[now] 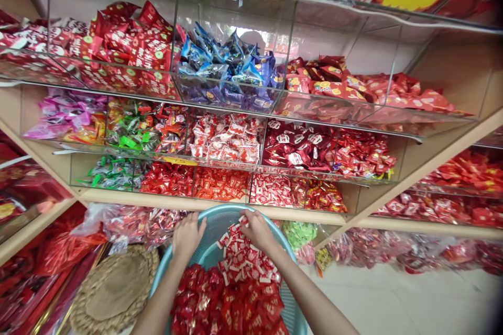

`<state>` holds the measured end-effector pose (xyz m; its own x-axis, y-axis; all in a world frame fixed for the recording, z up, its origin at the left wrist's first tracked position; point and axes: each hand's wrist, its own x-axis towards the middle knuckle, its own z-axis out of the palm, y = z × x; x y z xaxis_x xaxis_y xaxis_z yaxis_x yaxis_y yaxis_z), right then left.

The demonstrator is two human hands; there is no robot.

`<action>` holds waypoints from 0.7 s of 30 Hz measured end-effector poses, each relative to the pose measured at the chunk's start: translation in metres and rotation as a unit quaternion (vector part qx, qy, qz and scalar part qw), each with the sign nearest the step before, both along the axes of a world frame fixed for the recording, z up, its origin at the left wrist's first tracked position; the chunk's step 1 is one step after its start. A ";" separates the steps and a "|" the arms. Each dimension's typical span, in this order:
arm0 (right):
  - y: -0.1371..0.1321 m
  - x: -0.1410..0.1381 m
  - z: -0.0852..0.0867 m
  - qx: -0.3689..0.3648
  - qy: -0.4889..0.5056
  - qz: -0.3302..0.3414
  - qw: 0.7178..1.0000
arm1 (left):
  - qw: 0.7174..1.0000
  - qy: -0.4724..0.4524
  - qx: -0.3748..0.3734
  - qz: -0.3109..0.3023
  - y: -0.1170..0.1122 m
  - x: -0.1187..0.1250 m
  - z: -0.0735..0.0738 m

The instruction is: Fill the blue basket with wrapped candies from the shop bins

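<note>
A light-blue plastic basket sits low in front of me, below the shelves. Inside it, small red-and-white wrapped candies heap toward the far right side, with larger red wrapped candies nearer to me. My left hand grips the basket's far left rim, its thumb on the inner side. At the far right part, my right hand is curled over the top of the red-and-white candies, some showing between its fingers. How many it holds is hidden.
Clear-fronted shelf bins of sorted candies rise ahead. A wooden shelf edge runs just beyond the basket. A woven straw stool stands at left. Bagged goods line the floor at right.
</note>
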<state>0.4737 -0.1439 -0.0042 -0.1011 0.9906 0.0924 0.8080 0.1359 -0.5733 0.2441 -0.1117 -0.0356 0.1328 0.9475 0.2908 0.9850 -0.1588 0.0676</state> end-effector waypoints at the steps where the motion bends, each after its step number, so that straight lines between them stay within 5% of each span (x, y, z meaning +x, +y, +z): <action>1: 0.001 -0.003 -0.001 0.005 -0.042 0.007 0.999 | 1.000 -0.002 0.000 -0.001 0.000 0.000 0.000; 7: 0.002 -0.023 -0.012 0.007 -0.184 0.032 0.982 | 1.000 -0.004 -0.013 0.005 -0.001 0.000 0.001; 21: 0.001 -0.033 -0.026 0.034 -0.263 0.020 0.964 | 1.000 -0.006 -0.008 -0.001 0.000 0.000 0.002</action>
<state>0.4406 -0.1430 -0.0301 -0.1907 0.9782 0.0827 0.9776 0.1968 -0.0740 0.2440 -0.1120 -0.0340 0.1321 0.9518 0.2767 0.9836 -0.1604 0.0823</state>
